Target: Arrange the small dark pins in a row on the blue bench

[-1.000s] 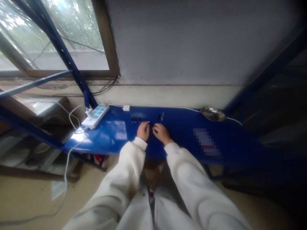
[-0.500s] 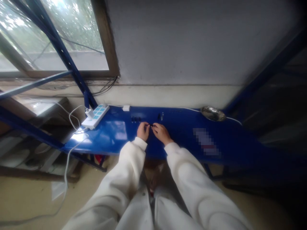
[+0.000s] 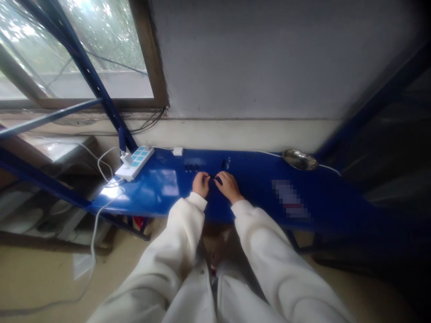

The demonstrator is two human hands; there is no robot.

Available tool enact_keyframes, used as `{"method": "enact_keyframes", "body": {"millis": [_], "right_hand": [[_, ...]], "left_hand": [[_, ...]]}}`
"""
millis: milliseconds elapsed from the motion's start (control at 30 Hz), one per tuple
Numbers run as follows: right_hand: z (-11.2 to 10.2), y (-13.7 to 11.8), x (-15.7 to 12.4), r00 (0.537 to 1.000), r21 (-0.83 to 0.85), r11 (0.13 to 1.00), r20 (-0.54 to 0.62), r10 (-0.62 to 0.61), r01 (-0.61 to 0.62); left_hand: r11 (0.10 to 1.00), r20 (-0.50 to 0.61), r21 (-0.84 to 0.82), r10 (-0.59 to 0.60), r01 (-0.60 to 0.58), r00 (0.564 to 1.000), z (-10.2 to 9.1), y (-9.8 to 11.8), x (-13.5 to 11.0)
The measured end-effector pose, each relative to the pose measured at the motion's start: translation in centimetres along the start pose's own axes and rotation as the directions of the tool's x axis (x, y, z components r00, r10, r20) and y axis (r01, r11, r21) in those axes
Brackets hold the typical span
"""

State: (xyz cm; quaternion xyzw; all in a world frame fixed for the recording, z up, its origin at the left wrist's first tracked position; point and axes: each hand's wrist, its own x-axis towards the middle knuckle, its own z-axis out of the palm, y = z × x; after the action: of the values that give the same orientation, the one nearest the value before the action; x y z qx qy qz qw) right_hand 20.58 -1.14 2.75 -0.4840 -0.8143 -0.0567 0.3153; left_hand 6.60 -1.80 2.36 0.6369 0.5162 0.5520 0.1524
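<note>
My left hand [image 3: 201,184] and my right hand [image 3: 227,185] rest close together on the blue metal table [image 3: 256,193], both in white sleeves. Their fingers are curled and pinch a small dark part [image 3: 213,178] held between them; I cannot make out what it is. A short row of small dark pieces [image 3: 191,168] lies on the table just beyond my left hand. Two more small upright pieces [image 3: 226,163] stand beyond my right hand.
A white power strip [image 3: 134,163] with a plugged-in white charger [image 3: 126,158] lies at the table's left end, cables trailing to the floor. A small white adapter [image 3: 177,151] sits by the wall. A shallow metal dish [image 3: 299,159] is at the right. Blue shelf struts cross the window.
Both hands stay almost in place; the fingers have drawn a little closer around the small dark part between them.
</note>
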Motion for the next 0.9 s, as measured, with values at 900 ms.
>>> {"method": "enact_keyframes", "body": {"millis": [900], "right_hand": [[1.1,-0.6,2.0,0.995,0.202,0.975,-0.004,0.095,-0.092]], "left_hand": [[0.950,-0.173,-0.179,-0.288,0.258,0.942,-0.4,0.0,0.4]]}}
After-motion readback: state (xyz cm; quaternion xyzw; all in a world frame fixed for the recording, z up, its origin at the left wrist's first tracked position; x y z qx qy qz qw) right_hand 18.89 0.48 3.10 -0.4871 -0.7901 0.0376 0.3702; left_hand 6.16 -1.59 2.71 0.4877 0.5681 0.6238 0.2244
